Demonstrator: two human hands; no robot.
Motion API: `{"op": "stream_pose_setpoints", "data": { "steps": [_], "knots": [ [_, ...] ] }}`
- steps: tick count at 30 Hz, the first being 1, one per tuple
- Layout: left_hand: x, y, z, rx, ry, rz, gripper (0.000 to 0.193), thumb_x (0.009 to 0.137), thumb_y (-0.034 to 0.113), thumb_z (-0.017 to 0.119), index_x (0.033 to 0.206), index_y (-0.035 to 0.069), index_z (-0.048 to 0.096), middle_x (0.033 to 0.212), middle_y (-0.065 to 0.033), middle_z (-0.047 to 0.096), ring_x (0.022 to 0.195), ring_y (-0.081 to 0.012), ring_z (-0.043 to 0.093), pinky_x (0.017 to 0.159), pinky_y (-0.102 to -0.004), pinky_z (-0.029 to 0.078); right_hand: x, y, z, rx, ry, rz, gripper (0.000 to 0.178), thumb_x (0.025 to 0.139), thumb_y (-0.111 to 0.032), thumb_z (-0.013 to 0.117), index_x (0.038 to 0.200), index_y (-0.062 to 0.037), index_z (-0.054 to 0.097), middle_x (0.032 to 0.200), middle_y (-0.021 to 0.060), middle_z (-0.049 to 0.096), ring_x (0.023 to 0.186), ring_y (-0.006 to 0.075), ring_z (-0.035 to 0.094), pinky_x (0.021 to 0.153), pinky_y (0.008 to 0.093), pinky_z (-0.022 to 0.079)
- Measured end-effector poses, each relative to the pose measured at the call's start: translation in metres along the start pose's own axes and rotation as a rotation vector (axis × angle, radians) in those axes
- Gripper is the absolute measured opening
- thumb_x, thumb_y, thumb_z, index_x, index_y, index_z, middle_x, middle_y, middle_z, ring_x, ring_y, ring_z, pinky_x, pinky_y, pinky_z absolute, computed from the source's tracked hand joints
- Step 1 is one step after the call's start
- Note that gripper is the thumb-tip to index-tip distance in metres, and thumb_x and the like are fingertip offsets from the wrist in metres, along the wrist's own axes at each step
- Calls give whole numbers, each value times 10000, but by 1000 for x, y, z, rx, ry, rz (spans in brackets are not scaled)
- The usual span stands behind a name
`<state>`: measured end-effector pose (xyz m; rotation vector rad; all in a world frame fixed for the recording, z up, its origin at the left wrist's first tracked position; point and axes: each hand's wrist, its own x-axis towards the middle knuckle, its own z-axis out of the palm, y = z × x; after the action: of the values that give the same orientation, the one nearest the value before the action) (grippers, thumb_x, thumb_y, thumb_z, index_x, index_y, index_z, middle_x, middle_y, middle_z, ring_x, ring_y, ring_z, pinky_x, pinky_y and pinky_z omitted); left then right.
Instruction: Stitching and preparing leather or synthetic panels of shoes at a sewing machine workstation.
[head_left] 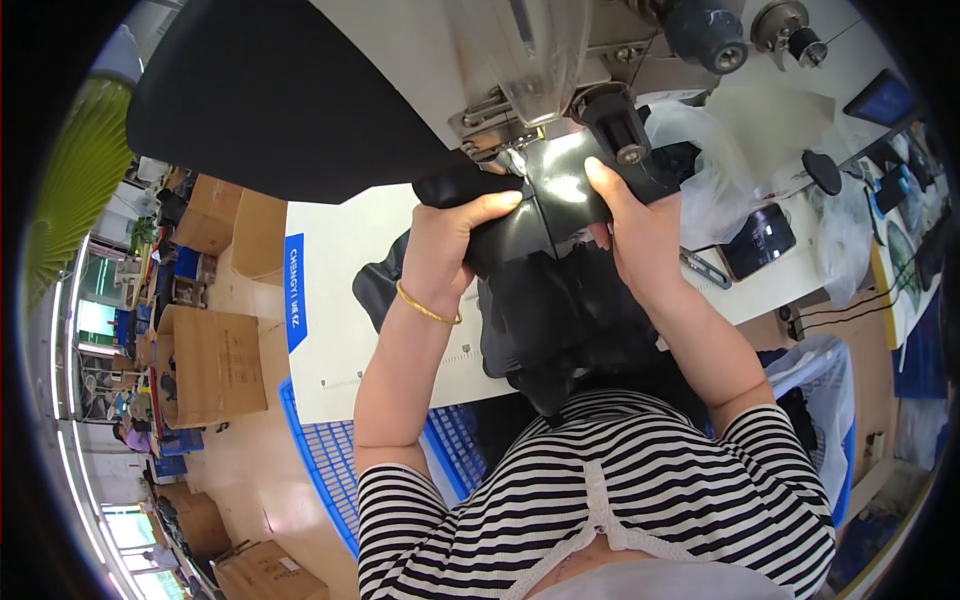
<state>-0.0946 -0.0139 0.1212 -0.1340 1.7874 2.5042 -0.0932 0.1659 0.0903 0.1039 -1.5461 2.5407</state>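
Glossy black fabric (520,235) lies spread under the lit needle area of a sewing machine (490,140), with a seam line running down its middle toward me. My left hand (455,230) grips its left part, thumb pressed on top and fingers hidden beneath. On the other side my right hand (635,215) pinches the fabric, thumb on the upper face and a fingertip showing below. Loose dark folds of the same material hang over the near table edge onto my lap.
Right of my right hand, a small cutter (705,268) and a phone (757,240) lie on the white table (335,350). Clear plastic bags (700,150) sit behind them. Blue baskets (325,450) stand below the table, cardboard boxes (215,365) on the floor at left.
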Motion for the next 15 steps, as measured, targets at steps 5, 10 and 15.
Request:
{"op": "stream_pose_setpoints", "data": {
  "steps": [5,10,15],
  "knots": [
    [11,7,1,4,30,-27,179,696,-89,713,864,-55,661,830,-110,666,727,-186,651,668,-289,548,15,0,4,8,45,52,197,866,-175,661,831,18,666,643,38,604,441,83,499,383,210,349],
    [16,7,0,16,19,-14,158,703,-91,702,855,-63,669,824,-121,673,730,-187,654,671,-288,549,15,-7,9,43,70,109,77,847,-84,664,867,-15,635,690,2,555,503,62,460,381,222,313],
    [15,8,2,44,34,-18,141,713,-85,694,849,-65,668,823,-117,671,735,-186,654,677,-287,548,18,-2,6,25,74,72,153,870,-141,647,845,7,674,681,35,608,475,85,507,385,225,358]
  ]
}}
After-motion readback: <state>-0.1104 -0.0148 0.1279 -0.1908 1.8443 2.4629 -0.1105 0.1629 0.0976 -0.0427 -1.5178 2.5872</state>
